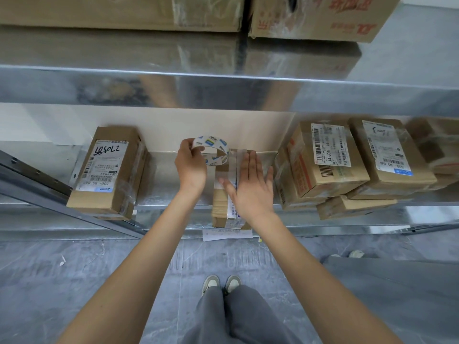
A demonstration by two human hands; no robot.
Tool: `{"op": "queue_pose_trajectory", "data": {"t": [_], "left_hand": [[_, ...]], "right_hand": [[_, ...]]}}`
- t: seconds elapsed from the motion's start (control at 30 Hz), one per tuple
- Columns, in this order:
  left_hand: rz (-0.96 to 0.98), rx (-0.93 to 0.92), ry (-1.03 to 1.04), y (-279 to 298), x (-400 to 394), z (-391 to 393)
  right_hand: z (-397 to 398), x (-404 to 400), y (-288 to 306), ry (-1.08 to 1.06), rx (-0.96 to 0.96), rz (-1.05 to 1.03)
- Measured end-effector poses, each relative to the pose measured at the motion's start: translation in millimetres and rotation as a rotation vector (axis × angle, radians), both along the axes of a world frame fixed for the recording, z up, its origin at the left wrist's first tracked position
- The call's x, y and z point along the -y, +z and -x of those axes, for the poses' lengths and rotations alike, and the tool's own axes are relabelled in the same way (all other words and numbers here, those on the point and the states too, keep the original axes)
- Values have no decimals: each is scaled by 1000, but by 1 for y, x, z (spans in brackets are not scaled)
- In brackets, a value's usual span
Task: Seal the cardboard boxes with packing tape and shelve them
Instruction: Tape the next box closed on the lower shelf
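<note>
**Small box on shelf, taping under way**

Box (221,194): lies on the metal shelf (173,214), between other parcels, at its front edge for reach. Right hand (250,184): flat, fingers straight, pressing the tape strip down so it bonds. Left hand (190,165): fingers curled round the tape roll (211,150), held raised, likely keeping the strip taut.

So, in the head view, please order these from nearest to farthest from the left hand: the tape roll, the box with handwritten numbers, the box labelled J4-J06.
1. tape roll: held in the left hand itself.
2. box with handwritten numbers: on the shelf, to the left.
3. box labelled J4-J06: to the right, beyond the right hand.
</note>
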State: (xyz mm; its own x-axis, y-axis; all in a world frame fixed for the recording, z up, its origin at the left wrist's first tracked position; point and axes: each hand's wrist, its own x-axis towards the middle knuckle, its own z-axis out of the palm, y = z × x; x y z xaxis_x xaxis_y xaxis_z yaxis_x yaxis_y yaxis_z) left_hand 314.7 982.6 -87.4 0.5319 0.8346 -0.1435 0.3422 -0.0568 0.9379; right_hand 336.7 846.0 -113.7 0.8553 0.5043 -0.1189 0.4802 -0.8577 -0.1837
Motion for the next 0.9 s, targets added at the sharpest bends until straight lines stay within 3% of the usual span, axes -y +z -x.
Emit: {"op": "queue_pose_trajectory", "data": {"t": [0.37,0.5,0.6,0.77,0.9], "left_hand": [[-515,-48,-215,5,-16,17],[-552,-106,-217,1,-33,22],[-379,-136,-161,-23,-36,23],[332,28,94,-56,-18,11],[566,151,307,-57,-5,-4]], "right_hand": [[0,-2,0,2,-2,-41],[0,-2,-1,5,-11,-46],[1,-1,-2,12,-1,-56],[1,-1,-6,31,14,-25],[0,0,-8,31,23,-27]]}}
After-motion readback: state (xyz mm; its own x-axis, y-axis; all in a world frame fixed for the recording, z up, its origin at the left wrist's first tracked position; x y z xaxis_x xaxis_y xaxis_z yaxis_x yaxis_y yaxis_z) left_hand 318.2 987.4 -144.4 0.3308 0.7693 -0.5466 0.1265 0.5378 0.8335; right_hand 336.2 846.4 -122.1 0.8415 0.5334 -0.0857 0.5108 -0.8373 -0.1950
